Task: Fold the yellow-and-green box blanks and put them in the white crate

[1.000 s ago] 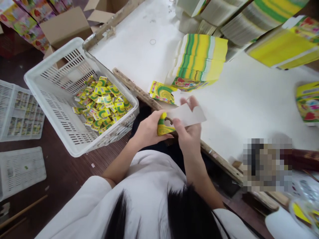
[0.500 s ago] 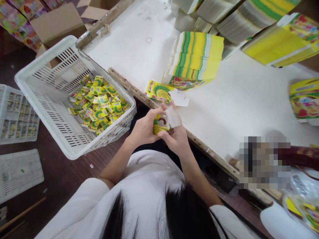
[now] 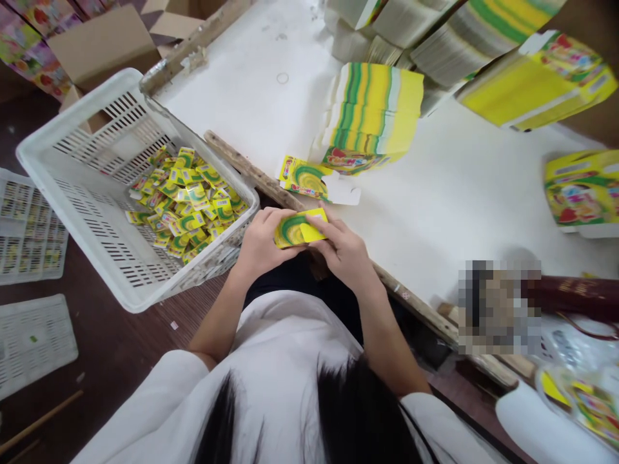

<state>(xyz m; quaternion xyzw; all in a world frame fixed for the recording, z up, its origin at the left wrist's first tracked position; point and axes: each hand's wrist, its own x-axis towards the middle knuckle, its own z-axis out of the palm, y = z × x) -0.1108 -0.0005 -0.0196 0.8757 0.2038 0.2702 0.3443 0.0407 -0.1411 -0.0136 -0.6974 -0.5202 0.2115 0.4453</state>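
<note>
Head view: small yellow box [image 3: 290, 232] held up low in front of the body, by the near edge of the table [image 3: 435, 187], gripped at both ends. Lies directly between the two sets of fingers, touching both, with neither hand clearly nearer. Long axis running roughly left to right, right end angled slightly away from the body. Left hand [image 3: 264, 245] curled round the left end, fingers at the far edge, thumb along the near edge, pinching. Right hand [image 3: 345, 251] at the right end, fingers pressed on the yellow flap [image 3: 313, 233]; cannot tell how the hidden fingers sit underneath. Just beyond, at the wooden edge [image 3: 242, 163], a second box [image 3: 307, 179] with white flap sticking out, close to a stack of folded cartons [image 3: 372, 116]. More stacks [image 3: 445, 51] farther back. To the left, a white basket [image 3: 62, 171] partly filled with small boxes [image 3: 193, 193]; past that, brown floor [image 3: 116, 341] and an open cardboard box [image 3: 101, 45].
</note>
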